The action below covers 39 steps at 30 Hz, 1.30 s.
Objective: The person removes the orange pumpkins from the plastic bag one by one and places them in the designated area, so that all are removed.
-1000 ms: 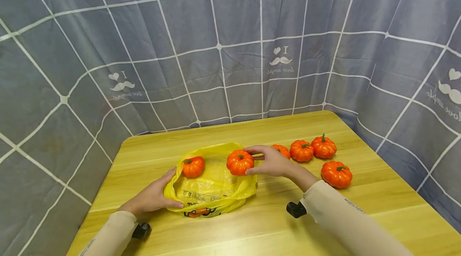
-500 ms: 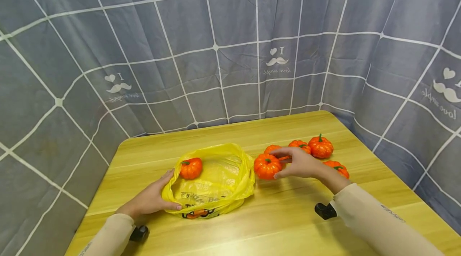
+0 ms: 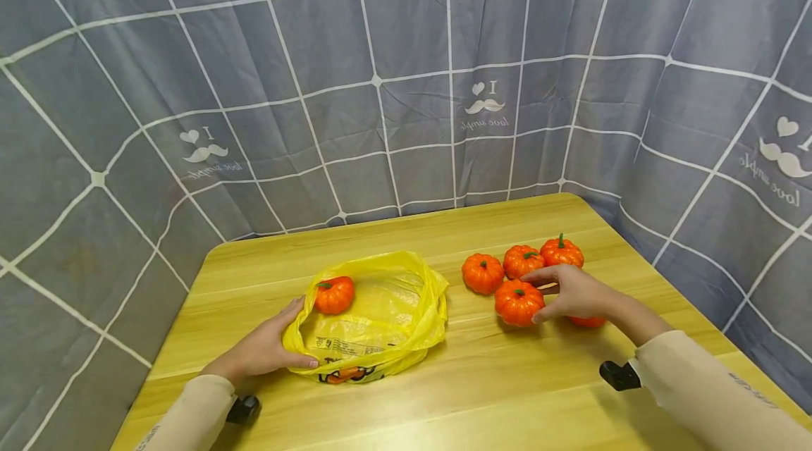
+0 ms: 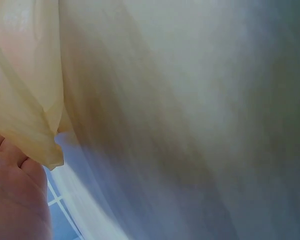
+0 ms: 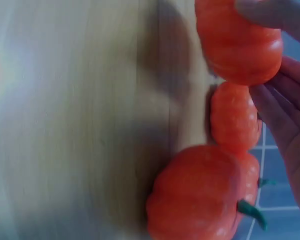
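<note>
A small orange pumpkin (image 3: 519,303) with a green stem is pinched between the thumb and fingers of my right hand (image 3: 574,294). In the right wrist view its shadow falls on the wooden table, with the held pumpkin (image 5: 240,42) above it. My left hand (image 3: 260,349) grips the left side of a wide-mouthed yellow plastic bag (image 3: 428,324), thumb along the front and fingers farther back. Inside the bag, at its left wall, sits another pumpkin (image 3: 335,295). The left wrist view catches only part of that hand (image 4: 15,195) and some bag film (image 4: 25,75).
Behind the held pumpkin stand three more in a row: a left one (image 3: 483,273), a middle one (image 3: 521,262) and a right one (image 3: 562,252). Another pumpkin (image 3: 588,322) is mostly hidden under my right hand. Grey checked curtains (image 3: 317,49) surround the wooden table (image 3: 457,394).
My right hand has carried its pumpkin from over the bag's right side rightward to the other pumpkins. The left hand has stayed on the bag, and the first pumpkin still lies inside.
</note>
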Each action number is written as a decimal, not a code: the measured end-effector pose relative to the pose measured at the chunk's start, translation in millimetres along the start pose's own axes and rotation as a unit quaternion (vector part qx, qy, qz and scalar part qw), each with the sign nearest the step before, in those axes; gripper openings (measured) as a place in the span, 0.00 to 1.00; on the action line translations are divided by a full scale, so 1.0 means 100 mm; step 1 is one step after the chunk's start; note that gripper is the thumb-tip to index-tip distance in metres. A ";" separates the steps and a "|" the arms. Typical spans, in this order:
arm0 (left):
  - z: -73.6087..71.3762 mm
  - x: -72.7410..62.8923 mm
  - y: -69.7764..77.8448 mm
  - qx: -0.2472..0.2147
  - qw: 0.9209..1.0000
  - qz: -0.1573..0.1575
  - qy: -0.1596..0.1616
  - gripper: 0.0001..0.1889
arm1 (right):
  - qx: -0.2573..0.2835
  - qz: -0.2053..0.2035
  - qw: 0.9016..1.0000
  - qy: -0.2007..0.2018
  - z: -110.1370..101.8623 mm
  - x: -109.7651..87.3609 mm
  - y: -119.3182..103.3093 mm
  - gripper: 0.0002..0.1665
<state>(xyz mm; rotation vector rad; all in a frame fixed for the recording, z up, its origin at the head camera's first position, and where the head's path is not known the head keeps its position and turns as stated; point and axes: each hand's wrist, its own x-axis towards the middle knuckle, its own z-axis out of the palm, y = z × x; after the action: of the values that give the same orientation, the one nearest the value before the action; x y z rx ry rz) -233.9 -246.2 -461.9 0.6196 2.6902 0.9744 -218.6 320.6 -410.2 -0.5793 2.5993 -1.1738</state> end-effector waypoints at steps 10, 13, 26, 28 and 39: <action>-0.01 0.00 0.00 -0.005 1.000 -0.004 0.001 0.66 | -0.115 -0.017 0.993 -0.013 -0.05 -0.05 0.04 0.39; -0.01 -0.01 0.01 -0.002 1.000 -0.004 0.000 0.66 | -0.143 -0.022 0.989 -0.013 -0.06 -0.06 0.06 0.39; 0.00 0.00 -0.01 -0.006 1.000 -0.007 -0.001 0.66 | -0.174 -0.018 0.985 -0.005 -0.11 -0.08 0.07 0.43; 0.00 0.00 -0.01 -0.006 1.000 -0.008 -0.001 0.66 | -0.135 -0.014 0.991 0.008 -0.12 -0.08 0.06 0.49; 0.02 0.00 -0.01 -0.007 1.000 -0.005 -0.002 0.66 | 0.058 -0.024 0.996 0.060 -0.14 -0.04 0.05 0.60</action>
<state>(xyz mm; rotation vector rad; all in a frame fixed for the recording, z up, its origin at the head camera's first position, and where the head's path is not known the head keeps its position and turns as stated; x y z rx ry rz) -234.0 -246.2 -463.9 0.6033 2.6779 0.9858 -221.5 334.9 -404.6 -0.5658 2.6056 -1.4055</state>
